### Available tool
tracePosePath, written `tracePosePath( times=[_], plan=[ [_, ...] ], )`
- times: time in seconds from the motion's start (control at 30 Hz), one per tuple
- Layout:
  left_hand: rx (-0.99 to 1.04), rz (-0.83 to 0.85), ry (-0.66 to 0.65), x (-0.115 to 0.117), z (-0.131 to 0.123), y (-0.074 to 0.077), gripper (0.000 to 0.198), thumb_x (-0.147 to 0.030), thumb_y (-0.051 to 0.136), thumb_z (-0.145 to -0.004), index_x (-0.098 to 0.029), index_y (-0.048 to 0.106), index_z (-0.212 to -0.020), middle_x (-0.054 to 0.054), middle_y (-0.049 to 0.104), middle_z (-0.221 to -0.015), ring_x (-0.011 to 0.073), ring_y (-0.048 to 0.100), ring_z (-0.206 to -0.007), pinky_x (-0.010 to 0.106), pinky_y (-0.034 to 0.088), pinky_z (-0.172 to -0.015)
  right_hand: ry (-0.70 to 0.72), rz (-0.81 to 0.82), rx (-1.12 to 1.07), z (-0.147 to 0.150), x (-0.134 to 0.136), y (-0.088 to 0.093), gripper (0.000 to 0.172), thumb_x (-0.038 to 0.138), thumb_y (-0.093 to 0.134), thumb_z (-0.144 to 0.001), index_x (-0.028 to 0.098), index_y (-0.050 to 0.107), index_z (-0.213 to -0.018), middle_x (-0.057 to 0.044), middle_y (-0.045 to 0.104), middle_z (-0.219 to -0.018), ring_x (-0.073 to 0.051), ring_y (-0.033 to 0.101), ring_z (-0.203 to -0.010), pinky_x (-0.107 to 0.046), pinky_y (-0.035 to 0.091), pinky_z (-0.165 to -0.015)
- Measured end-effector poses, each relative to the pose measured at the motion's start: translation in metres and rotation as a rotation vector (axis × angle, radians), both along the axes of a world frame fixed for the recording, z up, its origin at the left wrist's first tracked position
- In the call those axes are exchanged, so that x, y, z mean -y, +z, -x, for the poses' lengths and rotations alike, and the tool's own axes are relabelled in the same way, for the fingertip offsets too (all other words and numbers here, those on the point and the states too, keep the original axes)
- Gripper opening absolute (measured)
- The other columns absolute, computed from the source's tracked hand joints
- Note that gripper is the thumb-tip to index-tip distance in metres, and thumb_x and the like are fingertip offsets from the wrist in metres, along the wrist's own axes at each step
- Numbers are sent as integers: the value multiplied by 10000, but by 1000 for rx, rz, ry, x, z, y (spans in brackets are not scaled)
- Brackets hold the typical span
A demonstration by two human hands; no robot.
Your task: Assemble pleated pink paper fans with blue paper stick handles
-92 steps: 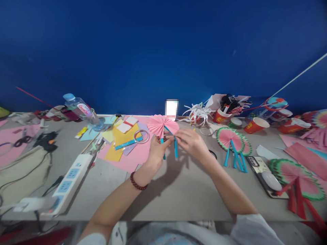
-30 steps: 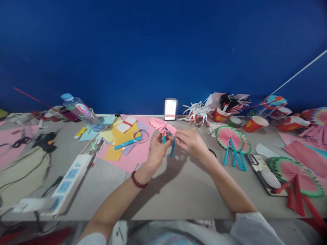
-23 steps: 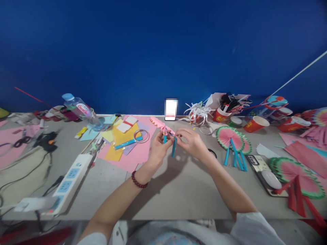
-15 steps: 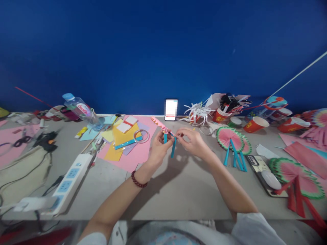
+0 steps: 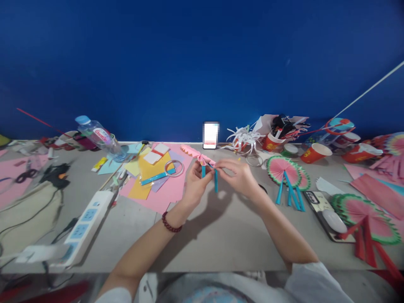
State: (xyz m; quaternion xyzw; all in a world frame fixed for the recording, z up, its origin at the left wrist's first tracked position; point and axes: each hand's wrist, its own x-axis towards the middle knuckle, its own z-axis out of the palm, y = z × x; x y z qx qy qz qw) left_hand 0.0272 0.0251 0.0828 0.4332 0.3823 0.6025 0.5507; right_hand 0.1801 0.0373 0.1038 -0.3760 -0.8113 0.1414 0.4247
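A pleated pink paper piece (image 5: 191, 152) is held up over the middle of the table, its long end pointing to the upper left. My left hand (image 5: 196, 182) is closed on it near its gathered part, with a dark beaded bracelet at the wrist. Two blue strips (image 5: 216, 181) hang down from the piece between my hands. The fingertips of my right hand (image 5: 235, 173) pinch the piece's right end at the top of one strip. Behind my hands a lit phone (image 5: 210, 135) stands upright against the blue wall.
Coloured paper sheets (image 5: 164, 195) and a silver ring (image 5: 174, 168) lie left of my hands. A power strip (image 5: 85, 227) and a tilted bottle (image 5: 102, 136) are farther left. To the right are watermelon-patterned fans (image 5: 284, 171), red cups (image 5: 316, 153) and a white mouse (image 5: 334, 221).
The pink piece has turned and more of its pleats show, reaching farther left and out to the right fingertips. The right blue strip now hangs straighter. Both hands keep their hold.
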Motion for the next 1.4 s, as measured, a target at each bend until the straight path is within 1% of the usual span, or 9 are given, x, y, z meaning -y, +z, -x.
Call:
tracePosePath(
  times=[0.17,0.3,0.47,0.6,0.77,0.9,1.0,1.17,1.4],
  plan=[
    [-25,-28,14,0,0,-2,304,-190,724,-659,-205,593,-933,-14,596,-774,117,578,-736,248,473,-708,-45,-121,126,2,4,-2,152,141,515,-865,204,651,-894,-79,701,-949,-206,659,-899,-313,523,-801],
    [-65,-44,-10,1,0,0,321,-197,712,-674,-204,591,-970,-8,610,-789,118,583,-729,254,475,-711,-49,-144,153,2,4,-2,136,132,507,-863,189,630,-878,-88,693,-921,-207,652,-872,-308,516,-775],
    [-90,-49,-55,-1,2,-2,335,-223,723,-684,-195,589,-990,5,619,-828,128,591,-767,256,473,-734,17,-49,131,-3,2,3,109,149,513,-871,190,614,-876,-75,682,-906,-188,640,-844,-296,500,-762],
    [-98,-62,-123,-5,4,-4,340,-241,744,-671,-196,597,-974,-1,610,-787,130,584,-761,260,472,-741,41,28,138,-7,4,9,102,148,518,-868,189,612,-873,-65,679,-896,-180,630,-824,-291,487,-748],
    [-98,-87,-180,-6,6,-2,386,-240,754,-656,-200,605,-1010,-3,612,-794,123,570,-743,261,465,-738,69,49,150,-11,4,12,117,135,519,-867,191,620,-888,-61,683,-919,-179,633,-825,-289,484,-739],
    [-63,-58,-158,-6,7,-1,366,-235,745,-663,-209,619,-1005,-17,596,-782,115,558,-741,251,461,-739,117,25,146,-13,3,13,163,131,483,-889,188,630,-930,-72,686,-944,-187,639,-888,-296,492,-773],
    [4,28,-149,-6,6,0,314,-268,729,-679,-209,632,-972,-19,597,-778,126,578,-772,265,461,-774,122,42,176,-12,4,14,194,134,462,-906,189,644,-942,-72,693,-938,-189,645,-886,-298,495,-771],
    [19,152,-86,-6,3,-1,338,-331,755,-672,-194,631,-955,-20,589,-744,138,599,-756,287,464,-779,77,131,175,-7,4,12,138,160,533,-883,195,666,-898,-66,704,-956,-203,649,-911,-313,490,-794],
    [6,123,-76,-6,2,-4,341,-324,764,-665,-189,617,-942,-40,560,-721,117,573,-740,264,460,-764,106,189,131,-6,-1,9,157,182,517,-894,195,670,-860,-54,700,-879,-183,643,-853,-296,484,-763]
  ],
)
